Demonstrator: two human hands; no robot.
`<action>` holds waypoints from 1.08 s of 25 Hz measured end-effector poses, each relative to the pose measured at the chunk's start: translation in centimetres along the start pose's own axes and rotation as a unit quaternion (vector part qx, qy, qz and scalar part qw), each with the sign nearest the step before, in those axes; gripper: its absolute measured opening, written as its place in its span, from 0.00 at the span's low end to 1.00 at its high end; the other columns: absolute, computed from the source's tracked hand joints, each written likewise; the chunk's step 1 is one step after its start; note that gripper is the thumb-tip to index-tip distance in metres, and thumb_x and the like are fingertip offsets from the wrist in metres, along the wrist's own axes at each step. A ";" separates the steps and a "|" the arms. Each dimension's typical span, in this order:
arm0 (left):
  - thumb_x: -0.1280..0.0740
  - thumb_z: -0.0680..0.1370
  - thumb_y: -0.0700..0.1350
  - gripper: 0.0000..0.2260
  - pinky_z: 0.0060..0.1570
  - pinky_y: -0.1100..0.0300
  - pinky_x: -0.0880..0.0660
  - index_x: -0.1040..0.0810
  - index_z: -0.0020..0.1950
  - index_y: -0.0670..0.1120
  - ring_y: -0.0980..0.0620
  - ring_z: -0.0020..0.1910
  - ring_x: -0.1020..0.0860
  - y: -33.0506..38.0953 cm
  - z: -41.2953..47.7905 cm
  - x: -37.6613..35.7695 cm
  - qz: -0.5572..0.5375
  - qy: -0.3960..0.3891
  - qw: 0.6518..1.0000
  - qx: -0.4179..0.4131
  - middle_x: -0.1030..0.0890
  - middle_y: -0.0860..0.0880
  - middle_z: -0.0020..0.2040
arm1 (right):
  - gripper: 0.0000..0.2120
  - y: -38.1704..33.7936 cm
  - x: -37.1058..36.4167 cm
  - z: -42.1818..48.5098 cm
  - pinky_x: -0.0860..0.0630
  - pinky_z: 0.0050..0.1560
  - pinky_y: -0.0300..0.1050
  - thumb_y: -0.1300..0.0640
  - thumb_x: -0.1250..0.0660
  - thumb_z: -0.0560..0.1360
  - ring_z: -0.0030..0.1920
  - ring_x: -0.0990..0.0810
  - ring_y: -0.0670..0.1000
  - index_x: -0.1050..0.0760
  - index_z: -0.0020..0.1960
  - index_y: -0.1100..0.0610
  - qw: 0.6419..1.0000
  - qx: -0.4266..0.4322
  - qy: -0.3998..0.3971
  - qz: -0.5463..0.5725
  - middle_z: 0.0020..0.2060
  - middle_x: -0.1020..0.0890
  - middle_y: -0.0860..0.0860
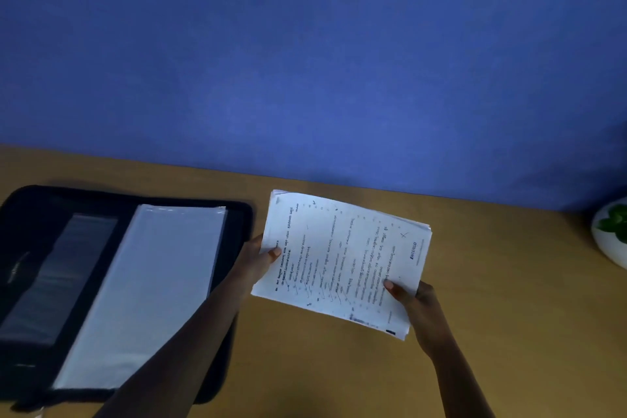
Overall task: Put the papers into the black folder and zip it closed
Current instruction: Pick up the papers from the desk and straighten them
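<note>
A stack of printed white papers (342, 261) is held above the wooden table, right of the folder. My left hand (259, 256) grips the stack's left edge, thumb on top. My right hand (412, 299) grips its lower right edge, thumb on the page. The black folder (30, 207) lies open on the table at the left. Inside it a clear plastic sleeve section with white sheets (146, 292) lies on the right half, and a shiny pocket (57, 275) is on the left half. My left forearm crosses over the folder's right edge.
The wooden table (509, 299) runs under everything, ending at a blue wall (305, 61) behind. A white round pot with a green plant (610, 231) stands at the far right edge.
</note>
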State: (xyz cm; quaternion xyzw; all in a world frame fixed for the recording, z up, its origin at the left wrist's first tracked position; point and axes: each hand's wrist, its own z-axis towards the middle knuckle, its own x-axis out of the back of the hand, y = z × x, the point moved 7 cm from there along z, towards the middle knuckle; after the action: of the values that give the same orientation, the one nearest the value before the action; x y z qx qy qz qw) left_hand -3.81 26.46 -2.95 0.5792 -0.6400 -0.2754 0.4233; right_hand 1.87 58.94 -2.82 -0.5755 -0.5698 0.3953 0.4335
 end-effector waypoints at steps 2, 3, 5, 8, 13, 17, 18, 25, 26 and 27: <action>0.34 0.79 0.39 0.10 0.35 0.63 0.27 0.21 0.59 0.44 0.56 0.39 0.20 0.1 0.3 0.8 0.009 -0.004 1.000 0.022 0.18 0.51 0.44 | 0.09 0.3 -1.1 -0.1 0.18 0.50 0.57 0.60 0.32 0.76 0.51 0.15 0.58 0.18 0.54 0.58 1.000 -0.005 -0.016 0.018 0.52 0.14 0.55; 0.34 0.79 0.40 0.09 0.34 0.64 0.28 0.20 0.58 0.44 0.56 0.39 0.20 0.2 0.4 1.2 0.020 -0.003 0.999 0.026 0.17 0.49 0.46 | 0.09 0.5 -1.6 -0.1 0.18 0.50 0.59 0.59 0.32 0.76 0.51 0.15 0.59 0.17 0.54 0.58 0.999 -0.011 -0.017 0.029 0.52 0.14 0.56; 0.32 0.78 0.44 0.08 0.38 0.61 0.27 0.19 0.55 0.43 0.51 0.42 0.20 0.3 0.8 2.2 0.057 0.022 0.998 0.026 0.17 0.45 0.50 | 0.08 1.0 -2.3 -0.1 0.18 0.51 0.61 0.59 0.32 0.76 0.51 0.15 0.60 0.17 0.53 0.58 0.998 -0.029 -0.013 0.058 0.52 0.14 0.57; 0.35 0.78 0.51 0.14 0.52 0.54 0.27 0.21 0.58 0.44 0.43 0.56 0.22 0.6 0.8 4.6 0.225 0.112 0.968 -0.019 0.20 0.45 0.55 | 0.10 1.8 -2.6 -0.2 0.20 0.53 0.65 0.61 0.33 0.76 0.54 0.16 0.60 0.19 0.57 0.60 0.990 -0.061 -0.002 0.124 0.55 0.15 0.57; 0.43 0.81 0.55 0.30 0.75 0.48 0.46 0.44 0.77 0.39 0.44 0.77 0.45 -2.6 0.2 3.8 0.479 0.100 0.870 -0.064 0.43 0.41 0.78 | 0.07 2.0 -1.5 -1.1 0.18 0.45 0.56 0.61 0.32 0.76 0.48 0.14 0.56 0.18 0.53 0.56 0.982 -0.073 0.076 0.157 0.49 0.13 0.51; 0.46 0.83 0.48 0.30 0.77 0.49 0.52 0.56 0.78 0.38 0.45 0.79 0.55 -5.3 -0.4 2.9 0.548 0.079 0.831 -0.061 0.55 0.41 0.80 | 0.04 1.9 -0.6 -2.1 0.20 0.42 0.49 0.62 0.32 0.76 0.46 0.16 0.54 0.20 0.50 0.57 0.975 -0.066 0.140 0.157 0.45 0.14 0.48; 0.46 0.83 0.46 0.29 0.77 0.49 0.52 0.57 0.79 0.39 0.45 0.79 0.55 -5.6 -0.7 3.0 0.556 0.082 0.824 -0.072 0.55 0.42 0.80 | 0.04 1.7 -0.6 -2.6 0.20 0.42 0.49 0.62 0.32 0.77 0.46 0.16 0.53 0.21 0.51 0.58 0.974 -0.061 0.148 0.160 0.44 0.14 0.47; 0.42 0.80 0.40 0.33 0.77 0.51 0.59 0.58 0.79 0.41 0.47 0.79 0.60 -10.1 -6.3 3.7 0.584 0.033 0.794 -0.167 0.59 0.44 0.80 | 0.07 2.2 -2.8 -6.0 0.17 0.38 0.47 0.64 0.35 0.78 0.44 0.17 0.52 0.23 0.55 0.62 0.967 -0.046 0.172 0.185 0.46 0.15 0.51; 0.41 0.79 0.40 0.34 0.77 0.51 0.60 0.58 0.79 0.41 0.47 0.79 0.60 -11.1 -7.4 4.2 0.587 0.020 0.788 -0.184 0.59 0.45 0.80 | 0.06 2.3 -3.6 -6.6 0.16 0.38 0.46 0.64 0.35 0.78 0.43 0.16 0.51 0.22 0.53 0.61 0.966 -0.045 0.171 0.191 0.45 0.15 0.50; 0.40 0.79 0.39 0.34 0.76 0.51 0.61 0.57 0.79 0.42 0.48 0.79 0.60 -12.1 -8.5 4.8 0.587 0.006 0.784 -0.202 0.59 0.45 0.80 | 0.06 2.5 -4.4 -7.3 0.16 0.38 0.46 0.65 0.35 0.78 0.42 0.15 0.49 0.21 0.52 0.60 0.964 -0.044 0.171 0.200 0.45 0.14 0.49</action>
State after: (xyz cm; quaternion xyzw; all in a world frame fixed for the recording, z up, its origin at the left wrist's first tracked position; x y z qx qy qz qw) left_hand 9.82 20.82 -7.87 -0.0050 -0.7837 -0.0934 0.6141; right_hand 9.39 54.28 -3.08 -0.7553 -0.3771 0.3440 0.4110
